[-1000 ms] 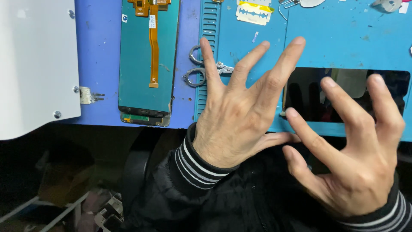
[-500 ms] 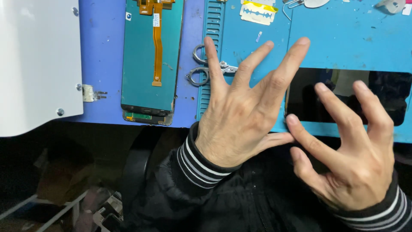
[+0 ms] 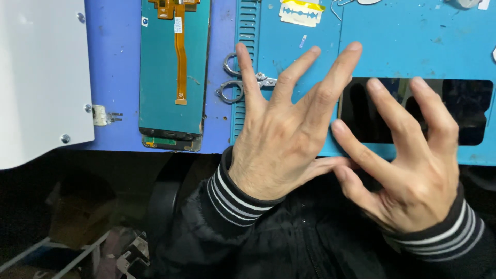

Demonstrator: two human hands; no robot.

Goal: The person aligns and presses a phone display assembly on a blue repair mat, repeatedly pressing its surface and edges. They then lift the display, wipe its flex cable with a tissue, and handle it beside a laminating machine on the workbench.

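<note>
Black glass panel lies flat on the blue work mat, near the mat's front edge, on the person's right side; its dark, glossy face is up and reflects the room.

Head view — the only view. Both hands hover over the bench with every finger spread. The left hand is fanned wide, palm down, its fingertips reaching over the mat just left of the panel; it grips nothing. The right hand is likewise splayed, its fingers arched over the panel's left part. Whether the fingertips actually rest on the glass cannot be told from this angle. It holds nothing either.

Progress, as a judgement: the panel looks bare and unattached, with no tool applied to it, so the handling of it seems barely begun — no grasp is made yet.

Around them: small scissors lie at the mat's left edge, partly behind the left hand. A teal display module with an orange flex cable lies face down further left, well apart from both hands. A razor blade sits at the top, and a white housing at the far left.
</note>
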